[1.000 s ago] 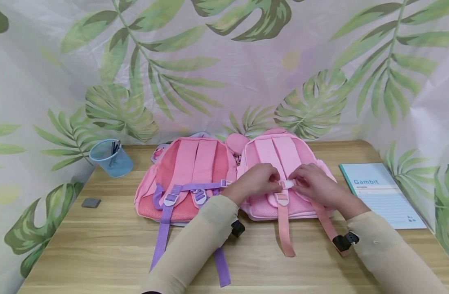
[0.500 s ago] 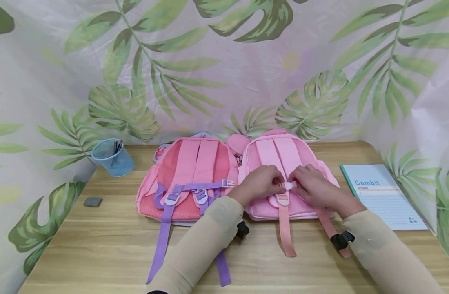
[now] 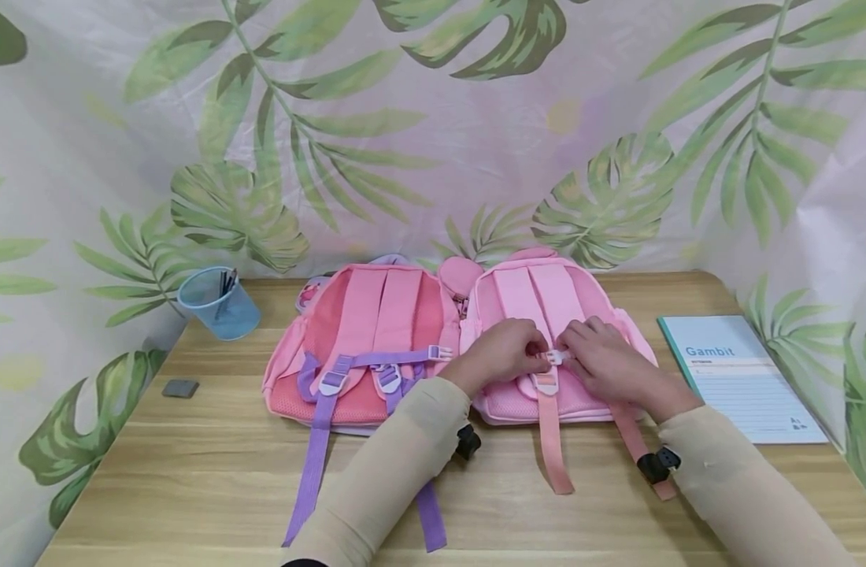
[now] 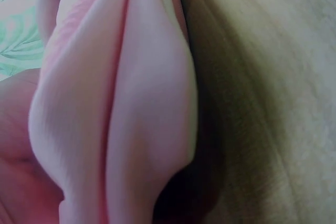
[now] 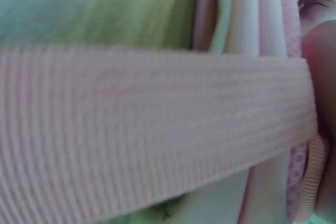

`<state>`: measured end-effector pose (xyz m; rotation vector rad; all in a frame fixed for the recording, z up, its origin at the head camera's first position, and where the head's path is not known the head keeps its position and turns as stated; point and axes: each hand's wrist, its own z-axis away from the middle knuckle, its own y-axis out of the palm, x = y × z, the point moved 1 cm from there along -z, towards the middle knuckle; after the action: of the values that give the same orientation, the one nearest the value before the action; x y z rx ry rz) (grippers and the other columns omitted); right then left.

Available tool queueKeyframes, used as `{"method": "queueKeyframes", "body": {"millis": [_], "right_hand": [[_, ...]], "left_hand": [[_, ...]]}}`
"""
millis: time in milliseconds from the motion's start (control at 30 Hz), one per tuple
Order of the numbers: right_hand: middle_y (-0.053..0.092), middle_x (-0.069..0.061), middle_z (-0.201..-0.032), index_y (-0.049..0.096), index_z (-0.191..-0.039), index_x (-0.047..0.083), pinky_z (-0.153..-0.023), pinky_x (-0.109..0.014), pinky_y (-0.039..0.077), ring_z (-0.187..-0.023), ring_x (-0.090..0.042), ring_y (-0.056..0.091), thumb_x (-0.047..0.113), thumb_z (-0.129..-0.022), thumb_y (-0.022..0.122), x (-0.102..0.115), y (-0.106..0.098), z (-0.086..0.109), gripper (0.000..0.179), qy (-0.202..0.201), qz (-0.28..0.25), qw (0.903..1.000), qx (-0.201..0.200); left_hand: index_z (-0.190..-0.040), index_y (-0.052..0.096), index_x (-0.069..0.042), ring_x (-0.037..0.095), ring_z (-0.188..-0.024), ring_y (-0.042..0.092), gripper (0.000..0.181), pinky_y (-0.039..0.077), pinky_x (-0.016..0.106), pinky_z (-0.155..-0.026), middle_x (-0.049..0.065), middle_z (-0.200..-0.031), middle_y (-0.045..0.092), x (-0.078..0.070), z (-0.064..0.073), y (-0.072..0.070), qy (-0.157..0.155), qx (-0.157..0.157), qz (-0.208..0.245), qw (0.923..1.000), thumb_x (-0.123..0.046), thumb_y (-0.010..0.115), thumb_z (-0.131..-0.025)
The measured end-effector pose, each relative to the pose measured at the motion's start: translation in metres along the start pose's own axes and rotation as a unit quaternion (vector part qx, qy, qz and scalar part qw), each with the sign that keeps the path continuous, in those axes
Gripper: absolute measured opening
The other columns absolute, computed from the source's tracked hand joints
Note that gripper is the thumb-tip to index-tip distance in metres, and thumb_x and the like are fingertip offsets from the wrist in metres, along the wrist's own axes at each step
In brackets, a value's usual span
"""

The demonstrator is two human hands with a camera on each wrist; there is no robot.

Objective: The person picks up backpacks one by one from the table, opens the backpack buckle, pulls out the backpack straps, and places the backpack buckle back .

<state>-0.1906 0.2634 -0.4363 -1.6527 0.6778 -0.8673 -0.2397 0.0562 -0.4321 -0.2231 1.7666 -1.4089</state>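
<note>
A light pink backpack (image 3: 482,402) lies back-side up on the table, with two shoulder straps and peach webbing tails (image 3: 552,449). Over its lower middle, both hands meet at a small white plastic buckle (image 3: 556,357). My left hand (image 3: 500,354) pinches the buckle's left side between thumb and fingers. From the other side my right hand (image 3: 606,358) pinches its right end, fingertips partly covering it. The left wrist view is filled by the backpack's pale pink side (image 4: 152,93); a peach webbing strap (image 5: 147,129) crosses the right wrist view. Neither wrist view shows the buckle.
Left of it lies a coral-pink backpack (image 3: 320,405) with purple straps and a white buckle (image 3: 440,353). A blue mesh pen cup (image 3: 223,315) and grey eraser-like block (image 3: 180,388) sit at the left. A notebook (image 3: 738,378) lies at the right on the wooden table (image 3: 213,488).
The hands have drawn slightly closer together around the white buckle, which shows at a slightly different angle between the fingertips. Both backpacks stay where they were.
</note>
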Motion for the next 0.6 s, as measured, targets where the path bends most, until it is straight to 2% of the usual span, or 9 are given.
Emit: {"method": "queueKeyframes", "body": {"millis": [367, 600], "right_hand": [[0.062, -0.003, -0.111, 0.063, -0.114, 0.01, -0.093, -0.048, 0.043, -0.106, -0.028, 0.05, 0.005, -0.101, 0.066, 0.0, -0.0002, 0.0008, 0.014, 0.026, -0.03, 0.9992, -0.008], [0.062, -0.003, -0.11, 0.063, -0.113, 0.01, -0.092, -0.047, 0.042, -0.104, -0.028, 0.05, 0.006, -0.102, 0.065, -0.0005, 0.0018, 0.0013, 0.012, 0.015, -0.029, 0.9993, -0.017]], "left_hand": [[-0.109, 0.082, -0.012, 0.012, -0.089, 0.061, 0.02, 0.05, 0.025, -0.088, 0.001, -0.098, 0.072, -0.0011, -0.0012, -0.0021, -0.007, 0.005, 0.0, 1.0, -0.027, 0.083, -0.097], [-0.107, 0.082, -0.011, 0.01, -0.088, 0.061, 0.018, 0.05, 0.023, -0.086, 0.001, -0.096, 0.073, -0.0005, -0.0018, -0.0012, -0.013, 0.011, 0.017, 0.9997, -0.026, 0.083, -0.097]]}}
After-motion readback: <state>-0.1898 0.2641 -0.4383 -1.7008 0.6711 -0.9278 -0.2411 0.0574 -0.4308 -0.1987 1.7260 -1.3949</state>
